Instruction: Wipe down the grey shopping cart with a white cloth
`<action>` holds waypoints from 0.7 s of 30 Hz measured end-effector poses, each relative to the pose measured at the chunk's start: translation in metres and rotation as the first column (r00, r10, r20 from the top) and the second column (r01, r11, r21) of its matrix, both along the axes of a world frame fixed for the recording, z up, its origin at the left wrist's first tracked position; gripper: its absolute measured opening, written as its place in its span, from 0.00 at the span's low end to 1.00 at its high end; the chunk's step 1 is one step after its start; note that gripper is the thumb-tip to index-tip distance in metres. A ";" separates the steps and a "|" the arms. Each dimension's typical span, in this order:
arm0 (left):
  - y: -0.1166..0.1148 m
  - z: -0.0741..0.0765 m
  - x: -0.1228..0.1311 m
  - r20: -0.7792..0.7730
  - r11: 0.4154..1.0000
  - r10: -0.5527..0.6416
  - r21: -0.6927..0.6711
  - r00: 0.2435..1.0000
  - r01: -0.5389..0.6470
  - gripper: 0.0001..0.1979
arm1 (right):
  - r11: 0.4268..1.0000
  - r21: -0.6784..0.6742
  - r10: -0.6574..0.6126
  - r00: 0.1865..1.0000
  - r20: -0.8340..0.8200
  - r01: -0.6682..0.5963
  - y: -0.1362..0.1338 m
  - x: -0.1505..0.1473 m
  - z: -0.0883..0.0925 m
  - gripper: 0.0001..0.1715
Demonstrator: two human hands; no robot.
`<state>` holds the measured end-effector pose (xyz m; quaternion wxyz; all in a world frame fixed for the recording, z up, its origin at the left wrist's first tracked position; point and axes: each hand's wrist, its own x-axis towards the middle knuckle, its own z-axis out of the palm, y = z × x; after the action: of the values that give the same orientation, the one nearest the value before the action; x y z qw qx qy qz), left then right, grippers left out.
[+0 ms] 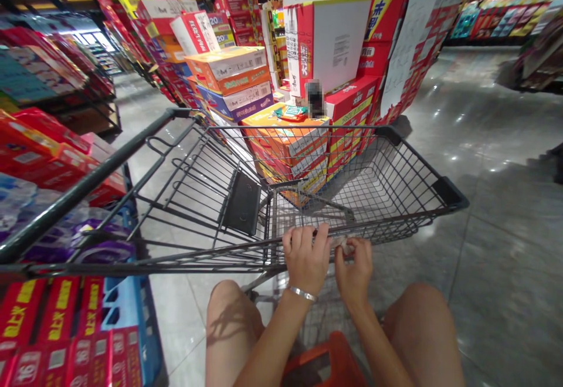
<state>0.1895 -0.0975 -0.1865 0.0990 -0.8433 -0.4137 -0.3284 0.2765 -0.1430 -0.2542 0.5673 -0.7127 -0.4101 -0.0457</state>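
Note:
A dark wire shopping cart (396,226) stands side-on in front of me, and no goods show in its basket. My left hand (307,258), with a silvery bracelet at the wrist, has its fingers wrapped over the near top rail. Close to its right, my right hand (354,267) is pinched at the same rail. Between the two hands is a small pale, crumpled piece (341,240), which the right fingertips seem to grip; what it is I cannot make out. A black flap (241,202) hangs at the cart's child seat.
Stacked cartons (285,135) rise behind the cart, with a green and red packet (291,112) on top. Red boxes (57,311) line the left side. An orange stool (325,357) sits between my knees. Shelves stand at the back right.

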 end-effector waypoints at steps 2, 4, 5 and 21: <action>0.000 0.000 0.001 0.003 1.000 0.003 -0.007 1.000 -0.003 0.11 | 1.000 0.005 0.006 1.000 0.011 -0.006 0.001 0.000 -0.004 0.05; 0.000 -0.001 0.001 0.011 1.000 0.006 -0.010 1.000 -0.006 0.11 | 1.000 0.000 0.015 1.000 0.014 -0.015 0.000 0.001 -0.009 0.05; 0.000 -0.001 0.001 0.015 1.000 0.008 -0.010 1.000 -0.008 0.10 | 1.000 -0.007 0.018 1.000 0.007 -0.018 -0.001 0.002 -0.011 0.05; -0.001 0.001 0.000 -0.030 1.000 0.020 -0.014 0.999 -0.020 0.10 | 0.981 -0.186 0.058 0.998 -0.036 -0.063 -0.007 0.013 -0.030 0.02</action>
<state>0.1897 -0.0981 -0.1852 0.1023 -0.8448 -0.4230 -0.3115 0.2900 -0.1497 -0.2845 0.5053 -0.7505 -0.4254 0.0210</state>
